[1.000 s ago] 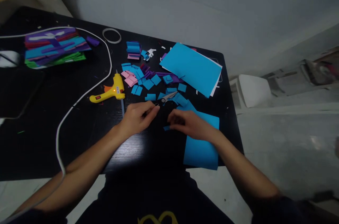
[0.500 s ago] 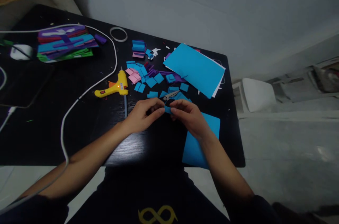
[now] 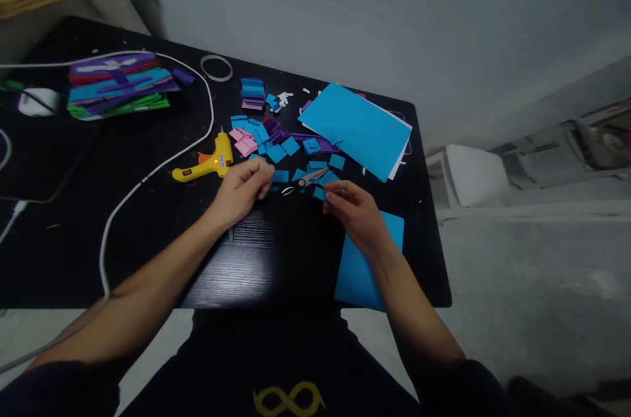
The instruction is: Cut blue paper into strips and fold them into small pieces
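Observation:
My right hand [image 3: 355,212] pinches a small blue piece [image 3: 320,194] between thumb and fingers, above the black table [image 3: 296,259]. My left hand [image 3: 242,188] is closed, its fingers curled beside the glue gun's nozzle side; whether it holds something is hidden. The yellow glue gun [image 3: 210,164] lies just behind and left of that hand. Scissors [image 3: 313,177] rest between the two hands, slightly farther back, among small blue pieces [image 3: 277,153]. A blue sheet [image 3: 348,272] lies partly under my right forearm.
Large blue and white sheets [image 3: 357,127] lie at the back right. A multicoloured stack [image 3: 121,85] sits at the back left, with a tape ring [image 3: 216,68] to its right. A white cable [image 3: 113,213] curves across the left side and over my left forearm.
My left hand has left the blue piece and moved left, toward the glue gun. My right hand keeps the piece. The scissor handles now show more.

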Demonstrator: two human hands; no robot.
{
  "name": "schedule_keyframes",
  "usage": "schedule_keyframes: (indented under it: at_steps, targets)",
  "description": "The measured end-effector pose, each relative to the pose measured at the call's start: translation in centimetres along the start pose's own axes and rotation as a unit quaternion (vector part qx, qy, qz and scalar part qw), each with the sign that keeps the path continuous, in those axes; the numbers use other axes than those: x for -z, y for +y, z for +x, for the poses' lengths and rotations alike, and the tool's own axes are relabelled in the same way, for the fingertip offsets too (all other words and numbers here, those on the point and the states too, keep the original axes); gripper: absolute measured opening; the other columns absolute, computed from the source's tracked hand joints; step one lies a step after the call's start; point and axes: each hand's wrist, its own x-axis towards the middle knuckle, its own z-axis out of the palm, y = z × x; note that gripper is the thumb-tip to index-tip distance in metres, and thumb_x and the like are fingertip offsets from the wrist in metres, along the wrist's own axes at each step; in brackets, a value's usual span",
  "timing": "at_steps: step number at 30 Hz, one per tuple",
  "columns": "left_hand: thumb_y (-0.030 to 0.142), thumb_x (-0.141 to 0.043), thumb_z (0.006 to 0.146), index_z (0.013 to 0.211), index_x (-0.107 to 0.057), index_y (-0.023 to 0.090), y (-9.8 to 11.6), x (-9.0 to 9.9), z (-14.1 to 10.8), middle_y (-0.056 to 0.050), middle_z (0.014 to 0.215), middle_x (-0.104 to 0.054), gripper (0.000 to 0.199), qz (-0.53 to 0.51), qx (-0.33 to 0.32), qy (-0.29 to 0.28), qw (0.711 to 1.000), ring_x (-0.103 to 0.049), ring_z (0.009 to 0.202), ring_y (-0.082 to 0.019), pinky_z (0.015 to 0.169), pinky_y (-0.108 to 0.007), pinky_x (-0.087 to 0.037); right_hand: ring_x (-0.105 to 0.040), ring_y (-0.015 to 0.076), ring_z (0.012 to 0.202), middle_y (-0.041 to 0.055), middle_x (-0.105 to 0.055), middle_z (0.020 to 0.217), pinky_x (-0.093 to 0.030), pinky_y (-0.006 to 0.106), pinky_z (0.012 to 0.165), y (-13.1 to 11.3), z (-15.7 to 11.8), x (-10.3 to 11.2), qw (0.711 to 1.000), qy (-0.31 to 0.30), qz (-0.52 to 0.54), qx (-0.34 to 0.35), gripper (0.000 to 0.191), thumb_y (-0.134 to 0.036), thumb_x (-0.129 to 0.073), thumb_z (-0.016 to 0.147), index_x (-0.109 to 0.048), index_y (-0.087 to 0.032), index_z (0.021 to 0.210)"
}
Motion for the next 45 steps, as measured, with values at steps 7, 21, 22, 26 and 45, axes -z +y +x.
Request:
schedule_keyframes:
  at_steps: [7,21,22,26,45]
  targets:
    - [0.035,-0.064,0.097,0.088,-0.072,0.016,-0.3,-1.4,-1.2,0.000,0.070,-0.068,0.022,0.090,0.004,-0.026,0.996,-0.061,0.058,-0.011,0.056,-0.021,-0.048,-0.071,0.0148,0.086,0.0008,-0.075,0.096,-0.063,0.031,0.087,1.5,1.9,-1.3,0.990,-0.042,0.111,-0.082,0.036,-0.037,-0.094,0.070,-0.080,-0.024,0.100]
    - [0.031,-0.081,0.085,0.111,-0.078,0.018,-0.6,-1.7,-1.6,-0.002,0.083,-0.074,0.030,0.066,0.025,-0.024,0.997,-0.068,0.074,-0.014,0.071,-0.024,-0.055,-0.076,0.0193,0.091,0.0018,-0.080,0.096,-0.064,0.038,0.090,3.1,1.9,-1.6,0.997,-0.057,0.039,-0.032,0.033,-0.034,-0.094,0.070,-0.081,-0.022,0.099]
    - [0.031,-0.081,0.085,0.112,-0.078,0.018,-0.6,-1.6,-1.5,-0.002,0.082,-0.074,0.030,0.069,0.023,-0.024,0.997,-0.068,0.075,-0.014,0.071,-0.024,-0.055,-0.077,0.0197,0.090,0.0023,-0.081,0.096,-0.064,0.038,0.090,3.1,1.8,-1.6,0.998,-0.055,0.021,-0.020,0.032,-0.035,-0.093,0.072,-0.081,-0.022,0.099]
    - [0.031,-0.083,0.084,0.111,-0.079,0.019,-0.3,-1.5,-1.5,-0.002,0.082,-0.074,0.030,0.070,0.019,-0.021,0.997,-0.069,0.074,-0.014,0.070,-0.025,-0.056,-0.078,0.0206,0.087,0.0027,-0.081,0.092,-0.065,0.039,0.087,3.1,1.6,-1.5,0.998,-0.047,-0.032,0.021,0.028,-0.041,-0.088,0.079,-0.081,-0.023,0.100]
    - [0.029,-0.081,0.085,0.114,-0.079,0.021,-0.1,-1.7,-1.5,-0.003,0.088,-0.072,0.030,0.079,0.003,-0.020,0.997,-0.068,0.077,-0.014,0.070,-0.025,-0.055,-0.079,0.0212,0.091,0.0031,-0.082,0.097,-0.065,0.041,0.091,4.0,1.5,-1.7,0.992,-0.064,-0.068,0.080,0.030,-0.044,-0.080,0.088,-0.079,-0.025,0.111]
